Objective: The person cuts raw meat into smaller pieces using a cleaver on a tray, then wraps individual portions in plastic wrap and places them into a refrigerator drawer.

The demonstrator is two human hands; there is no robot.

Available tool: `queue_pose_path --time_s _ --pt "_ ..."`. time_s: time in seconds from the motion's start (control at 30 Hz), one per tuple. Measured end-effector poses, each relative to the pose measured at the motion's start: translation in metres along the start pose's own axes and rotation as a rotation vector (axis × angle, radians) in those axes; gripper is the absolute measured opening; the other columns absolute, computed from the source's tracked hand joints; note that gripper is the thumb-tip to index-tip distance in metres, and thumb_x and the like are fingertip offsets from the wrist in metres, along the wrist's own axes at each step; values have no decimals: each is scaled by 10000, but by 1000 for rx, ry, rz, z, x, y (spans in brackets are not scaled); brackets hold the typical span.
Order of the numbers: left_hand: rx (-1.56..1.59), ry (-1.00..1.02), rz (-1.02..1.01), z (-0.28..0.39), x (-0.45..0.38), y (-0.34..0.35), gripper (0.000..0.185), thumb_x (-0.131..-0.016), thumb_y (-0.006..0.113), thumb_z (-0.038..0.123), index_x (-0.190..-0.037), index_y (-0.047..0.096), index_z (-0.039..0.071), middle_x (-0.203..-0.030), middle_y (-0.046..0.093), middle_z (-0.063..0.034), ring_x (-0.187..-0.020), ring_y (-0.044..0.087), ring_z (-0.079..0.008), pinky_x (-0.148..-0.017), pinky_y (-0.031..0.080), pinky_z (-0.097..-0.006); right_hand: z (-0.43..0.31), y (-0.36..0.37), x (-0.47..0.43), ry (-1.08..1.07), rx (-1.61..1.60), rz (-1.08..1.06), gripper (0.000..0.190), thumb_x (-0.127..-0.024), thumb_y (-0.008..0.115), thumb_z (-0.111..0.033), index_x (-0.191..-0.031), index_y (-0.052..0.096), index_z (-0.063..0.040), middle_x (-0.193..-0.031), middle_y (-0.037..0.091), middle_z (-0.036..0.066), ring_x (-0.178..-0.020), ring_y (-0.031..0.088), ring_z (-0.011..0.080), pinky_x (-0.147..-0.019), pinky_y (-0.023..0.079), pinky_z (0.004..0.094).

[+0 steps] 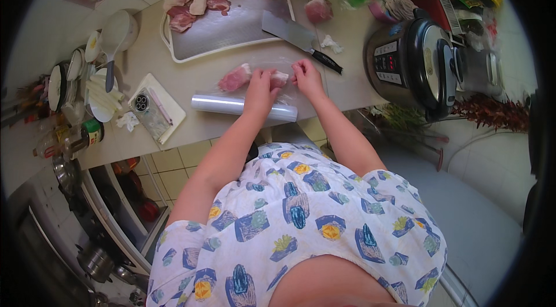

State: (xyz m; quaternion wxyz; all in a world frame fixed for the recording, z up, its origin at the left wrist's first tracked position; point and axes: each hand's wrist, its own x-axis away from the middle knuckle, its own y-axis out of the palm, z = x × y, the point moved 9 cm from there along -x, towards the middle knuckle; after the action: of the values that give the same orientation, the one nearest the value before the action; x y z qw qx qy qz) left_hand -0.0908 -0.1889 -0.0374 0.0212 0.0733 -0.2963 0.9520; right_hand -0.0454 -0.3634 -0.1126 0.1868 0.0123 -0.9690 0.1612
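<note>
On the worktop, two pieces of raw meat lie on a sheet of clear cling film [284, 97]. My left hand [259, 92] has its fingers around the near end of the right piece of raw meat [279, 77] and partly covers it. The left piece of raw meat [234, 78] lies just beside that hand. My right hand [308, 79] pinches what looks like the film's edge, right of the meat. Under my left wrist runs a roll of cling film [219, 103]. A cleaver [289, 31] with a black handle rests partly on the metal tray, above my right hand.
The white-rimmed metal tray [243, 24] holds several meat pieces [197, 3]. Another meat chunk [319, 10] sits right of it, near crumpled tissue [332, 43]. An electric pressure cooker [410, 63] stands right. At left are a phone [150, 109], a notepad [176, 111] and dishes [102, 109].
</note>
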Motion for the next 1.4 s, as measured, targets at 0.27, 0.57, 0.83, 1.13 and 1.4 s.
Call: queue_pose_path --time_s 0.27,0.57,0.83,1.13,1.4 --pt "263 -258 -60 -43 18 -7 317 -946 580 41 -1261 585 -2 -1059 675 -152 -854 691 -258 -776 571 -336 -92 26 66 -324 186 -151 127 -937 637 -163 -989 656 -48 -852 694 119 -718 683 235 -649 534 359" --pt "210 -424 -175 -118 -10 0 238 -974 564 173 -1064 679 -15 -864 714 -113 -796 698 -176 -723 573 -307 -93 103 106 -673 974 -294 213 -843 597 -114 -1036 677 -74 -1044 659 122 -987 629 324 -818 516 445" --pt "-257 -181 15 -46 1 -39 144 -889 645 163 -974 660 48 -969 689 -169 -886 672 -370 -770 533 -470 -75 65 71 -234 325 -421 265 -906 606 -162 -1116 653 -7 -1035 653 167 -881 651 339 -810 539 421" --pt "-325 -55 45 -43 10 -36 173 -928 555 156 -1045 669 101 -1059 625 -161 -912 651 -394 -790 528 -497 -66 93 23 -270 584 -226 436 -779 755 -232 -1125 591 -26 -1153 575 217 -1078 568 413 -953 472 468" --pt "-119 -84 8 -50 11 -38 257 -912 586 142 -1130 717 103 -1024 684 -173 -927 665 -370 -834 533 -442 -87 88 34 -490 566 -188 311 -772 733 -142 -1045 614 -52 -1080 581 201 -1027 575 402 -895 491 465"
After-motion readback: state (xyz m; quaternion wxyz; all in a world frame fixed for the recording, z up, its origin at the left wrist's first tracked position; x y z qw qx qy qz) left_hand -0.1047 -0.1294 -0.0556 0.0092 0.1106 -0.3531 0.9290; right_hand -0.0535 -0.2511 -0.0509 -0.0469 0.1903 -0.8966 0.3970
